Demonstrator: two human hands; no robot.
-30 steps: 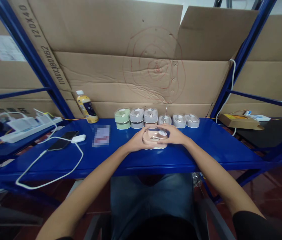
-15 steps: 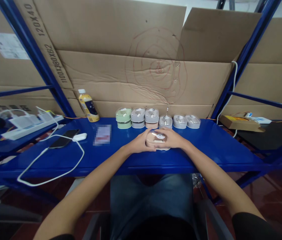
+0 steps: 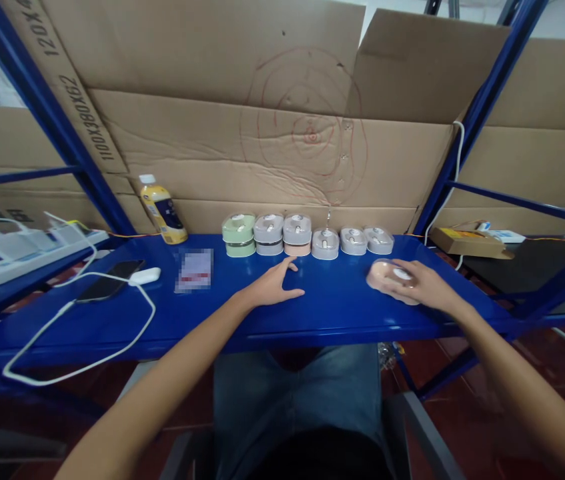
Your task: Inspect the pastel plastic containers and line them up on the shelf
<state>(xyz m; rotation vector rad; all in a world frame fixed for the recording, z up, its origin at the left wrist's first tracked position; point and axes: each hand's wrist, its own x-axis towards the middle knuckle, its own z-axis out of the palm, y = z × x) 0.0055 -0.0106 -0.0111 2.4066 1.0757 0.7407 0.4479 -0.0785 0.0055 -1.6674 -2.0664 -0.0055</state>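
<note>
My right hand (image 3: 426, 285) is closed on a small pink box with a clear lid (image 3: 381, 275) at the right of the blue table; both are slightly blurred. Empty, my left hand (image 3: 272, 283) hovers or rests near the table's middle with thumb and fingers apart; contact with the surface is unclear. Behind it stands a row of similar boxes: a green stack (image 3: 239, 230), a grey stack (image 3: 268, 230) and a stack with an orange lower part (image 3: 297, 249). Three single grey boxes (image 3: 325, 248) continue the row to the right.
On the left lie a phone (image 3: 107, 283), a white cable (image 3: 148, 327) and a blurred-out card (image 3: 195, 270). A yellow bottle (image 3: 165, 213) leans by the cardboard wall (image 3: 187, 133). Blue posts (image 3: 489, 107) flank the table (image 3: 322, 313); an open carton (image 3: 469, 243) sits beyond its right end.
The pink box moved right in my right hand, away from the middle. My left hand let go of it and stayed near the middle, fingers spread. The view shifted slightly.
</note>
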